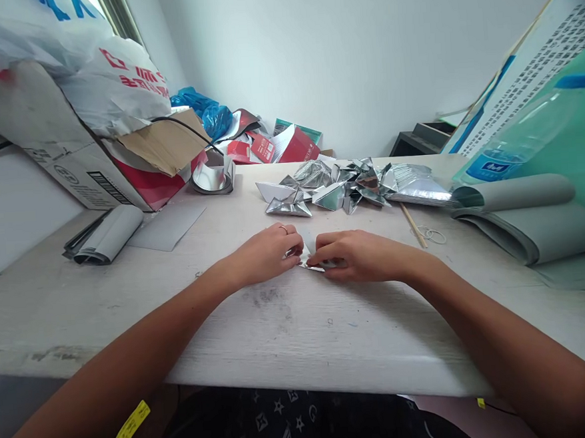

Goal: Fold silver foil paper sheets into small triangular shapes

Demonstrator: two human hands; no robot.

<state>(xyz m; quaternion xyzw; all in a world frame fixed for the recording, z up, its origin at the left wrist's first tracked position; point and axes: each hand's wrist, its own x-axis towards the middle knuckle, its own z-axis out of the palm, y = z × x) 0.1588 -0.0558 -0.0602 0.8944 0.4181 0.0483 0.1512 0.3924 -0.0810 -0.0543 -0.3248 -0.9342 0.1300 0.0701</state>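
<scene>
At the middle of the table, a small piece of silver foil paper [312, 266] is partly folded, its pale side and shiny edge showing between my hands. My left hand [280, 248] wears a ring and has its fingers curled, pinching the paper's left side. From the right, my right hand [348, 254] grips the other side with fingertips bent down on it. Both hands hide much of the paper. Just beyond them lies a heap of folded silver foil shapes [331, 193], pointed and boat-like.
Grey paper stacks [548, 228] lie folded at the right, near a plastic bottle [507, 140]. A wooden stick [414, 225] and rubber bands [432, 236] are closer in. At the left are a rolled paper bundle [108, 235], a flat sheet [170, 224] and a cardboard box [81, 167].
</scene>
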